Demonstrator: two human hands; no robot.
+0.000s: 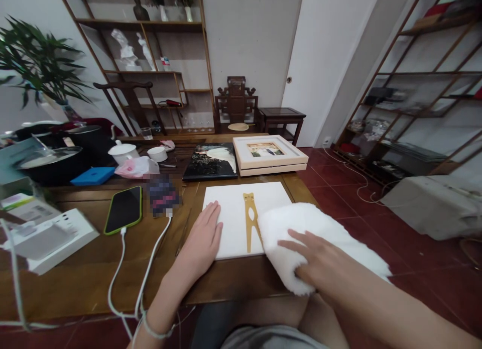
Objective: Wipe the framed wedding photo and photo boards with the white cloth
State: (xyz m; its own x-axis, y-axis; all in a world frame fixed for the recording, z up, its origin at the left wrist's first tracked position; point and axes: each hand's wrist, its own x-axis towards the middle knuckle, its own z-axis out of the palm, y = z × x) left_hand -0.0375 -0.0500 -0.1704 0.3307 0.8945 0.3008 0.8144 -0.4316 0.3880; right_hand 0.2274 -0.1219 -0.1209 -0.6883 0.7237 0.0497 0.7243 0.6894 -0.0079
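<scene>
The gold shape [250,207] already lies on the board [231,223] at the table's [229,286] near edge; your left hand [203,238] is flat, right hand [311,253] holds cloth [303,218].

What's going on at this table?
A person's left hand lies flat on the left side of a white board. The right hand holds a fluffy white cloth over the board's right side. A gold cat-shaped figure shows on the board between the hands, and a framed picture lies beyond.
</scene>
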